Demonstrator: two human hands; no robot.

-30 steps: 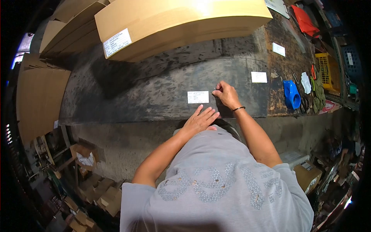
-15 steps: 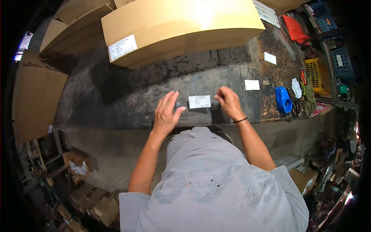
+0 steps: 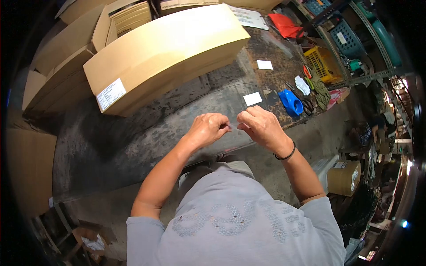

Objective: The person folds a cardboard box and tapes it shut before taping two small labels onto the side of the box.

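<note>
My left hand (image 3: 211, 129) and my right hand (image 3: 262, 127) are close together above the front part of the dark worktable (image 3: 155, 142). Both are closed, with thumbs and fingertips pinched towards each other. A small whitish label (image 3: 234, 127) shows between the fingertips, seen almost edge-on and mostly hidden by the fingers. Just beyond my right hand a white label (image 3: 253, 98) lies on the table, and farther back there is another white label (image 3: 265, 65). A blue tape dispenser (image 3: 290, 103) stands to the right of my right hand.
A long cardboard box (image 3: 164, 57) with a printed label (image 3: 111, 94) lies across the table's back. Open cartons (image 3: 62, 66) stand at the left. Scissors (image 3: 307, 71), crumpled paper (image 3: 302, 85) and a red sheet (image 3: 284, 25) lie right, near a yellow basket (image 3: 320, 62) and shelving.
The printed label that lay between my hands is off the table. My hands have come together and closed at the fingertips. The view has turned, with the table tilting and shifting left.
</note>
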